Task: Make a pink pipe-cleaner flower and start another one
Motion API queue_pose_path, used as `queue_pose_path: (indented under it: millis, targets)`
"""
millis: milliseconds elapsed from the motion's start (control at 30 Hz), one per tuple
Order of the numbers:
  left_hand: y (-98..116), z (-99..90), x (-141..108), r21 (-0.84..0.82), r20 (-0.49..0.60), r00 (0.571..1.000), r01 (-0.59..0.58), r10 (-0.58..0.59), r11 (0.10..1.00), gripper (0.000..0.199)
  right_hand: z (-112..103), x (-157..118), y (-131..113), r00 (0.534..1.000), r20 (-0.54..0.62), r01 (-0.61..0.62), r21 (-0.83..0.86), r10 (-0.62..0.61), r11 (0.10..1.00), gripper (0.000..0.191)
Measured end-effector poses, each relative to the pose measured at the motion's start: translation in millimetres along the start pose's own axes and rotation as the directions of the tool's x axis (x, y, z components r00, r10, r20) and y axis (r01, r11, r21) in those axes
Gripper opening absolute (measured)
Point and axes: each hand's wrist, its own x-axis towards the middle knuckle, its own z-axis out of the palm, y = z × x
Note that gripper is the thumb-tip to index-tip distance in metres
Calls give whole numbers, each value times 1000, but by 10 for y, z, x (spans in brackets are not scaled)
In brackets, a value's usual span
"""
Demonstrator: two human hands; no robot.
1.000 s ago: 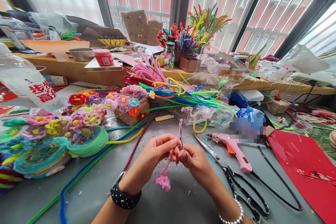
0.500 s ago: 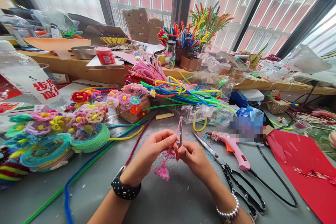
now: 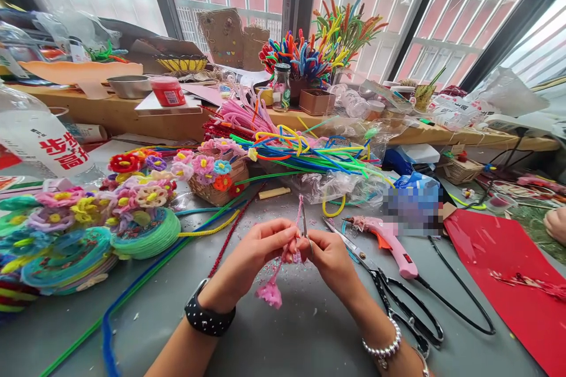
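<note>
My left hand [image 3: 270, 246] pinches a pink pipe cleaner [image 3: 300, 212]. One end of it stands up above the fingers, and a fluffy pink piece [image 3: 269, 294] hangs below. In my right hand [image 3: 329, 254] is a small pair of metal scissors [image 3: 304, 222], blades pointing up alongside the pipe cleaner. The fingertips of both hands almost meet, so part of the pipe cleaner and the scissor handles is hidden. Glittery pink bits lie on the grey table [image 3: 305, 330] beneath.
To the right lie large black-handled scissors [image 3: 380, 277], a pink glue gun [image 3: 391, 242] and a red sheet [image 3: 495, 271]. Pipe-cleaner flowers [image 3: 57, 218] crowd the left. Bundled pipe cleaners [image 3: 305, 150] lie ahead. Another person's hand [image 3: 556, 225] shows at the right edge.
The view has shifted slightly. The small scissors have turned a little, so a handle ring shows beside my right fingers. The hanging pink piece has swung slightly; both hands keep their hold.
</note>
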Motion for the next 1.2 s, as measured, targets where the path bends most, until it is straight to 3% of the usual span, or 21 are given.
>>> queue_pose_path:
  millis: [133,333,600,933,1200]
  targets:
    - [1,-2,0,-16,-13,1000,2,-2,1000,17,3,9,3,999,-36,-2,-13,2,1000,52]
    - [-11,-12,-7,12,29,1000,3,-4,1000,18,8,18,9,994,93,50,119,-62,992,58]
    - [-9,-12,1,1,51,999,-4,4,1000,17,-14,0,-5,1000,5,10,-9,-9,1000,55]
    - [-13,-26,-11,28,102,994,28,-31,999,17,-37,18,35,993,114,23,145,-39,989,62]
    - [-14,-12,-12,37,105,994,28,-32,999,19,-84,36,52,999,-41,7,98,-3,995,53]
